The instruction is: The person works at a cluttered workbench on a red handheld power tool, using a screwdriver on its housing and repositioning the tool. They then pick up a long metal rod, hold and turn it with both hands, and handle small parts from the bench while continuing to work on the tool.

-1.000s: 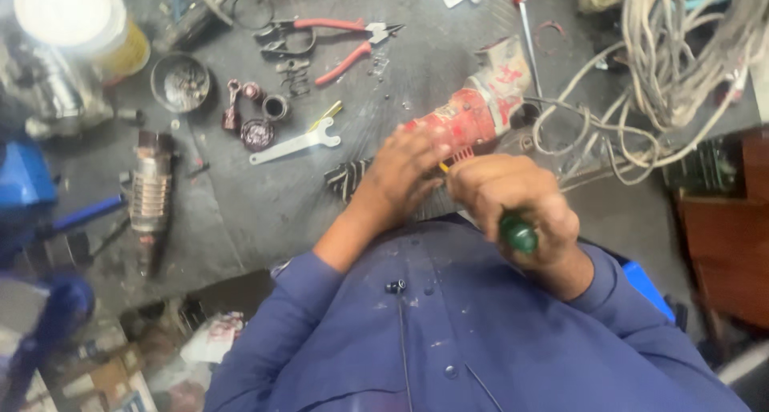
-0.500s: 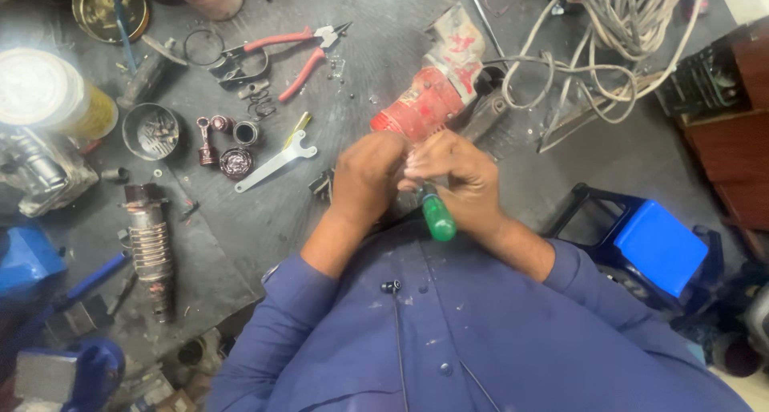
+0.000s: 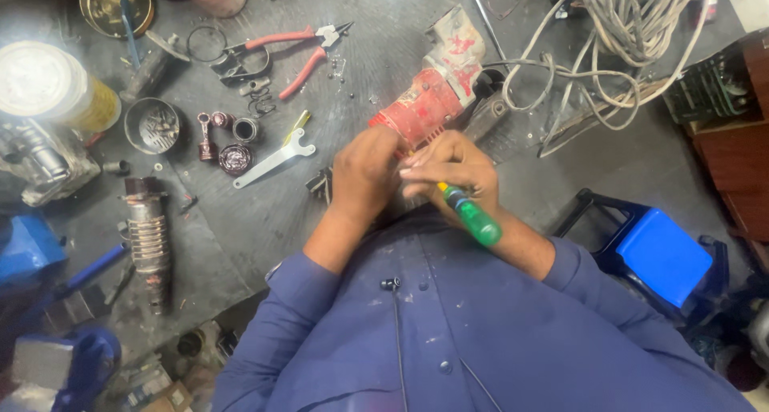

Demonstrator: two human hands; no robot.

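Note:
A worn red power tool body [image 3: 432, 87] lies on the grey mat in front of me. My left hand [image 3: 366, 173] grips its near end. My right hand [image 3: 450, 167] is closed around a green-handled screwdriver [image 3: 473, 216], whose handle sticks out toward my chest and whose tip is hidden between my hands at the tool. Both sleeves are blue.
Red-handled pliers [image 3: 296, 47], a flat white spanner [image 3: 274, 158], small metal parts [image 3: 228, 143] and a metal cup [image 3: 150, 125] lie left. A ribbed armature [image 3: 147, 236] lies lower left. Tangled grey cables [image 3: 625, 35] sit upper right, a blue stool [image 3: 661, 256] right.
The view has shifted, so the tool and my hands sit higher and more central. The screwdriver handle has tilted further toward my right; both hands stay on the tool.

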